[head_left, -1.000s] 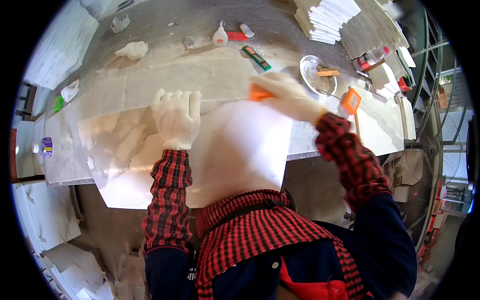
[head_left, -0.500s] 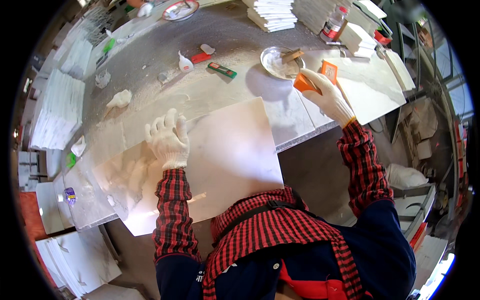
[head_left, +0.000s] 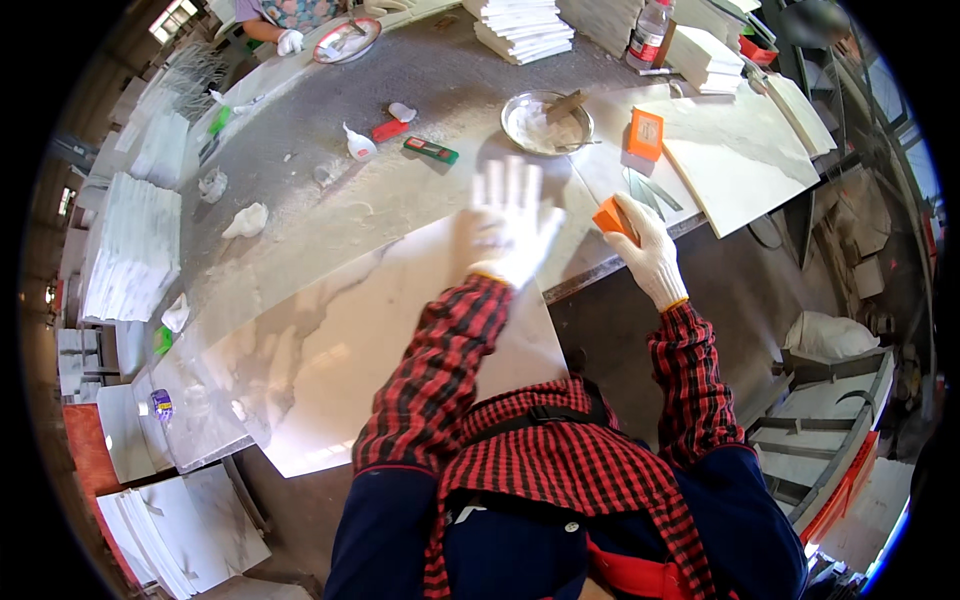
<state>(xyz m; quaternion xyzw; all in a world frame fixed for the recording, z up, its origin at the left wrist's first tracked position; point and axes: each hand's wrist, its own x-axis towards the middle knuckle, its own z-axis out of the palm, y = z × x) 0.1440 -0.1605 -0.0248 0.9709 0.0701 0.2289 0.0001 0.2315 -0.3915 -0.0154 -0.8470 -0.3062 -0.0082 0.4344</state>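
Left hand [head_left: 508,228] has shifted rightward over a pale slab [head_left: 325,350], fingers spread; right hand [head_left: 648,250], fingers grasping an orange block [head_left: 609,216]

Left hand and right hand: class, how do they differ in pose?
The left hand is spread open, while the right hand curls around an orange block. The left hand is over the marbled slab's corner; the right hand is off the slab. Both wear white gloves.

The slab [head_left: 345,340] looks glossy (the bowl [head_left: 512,122] metallic).
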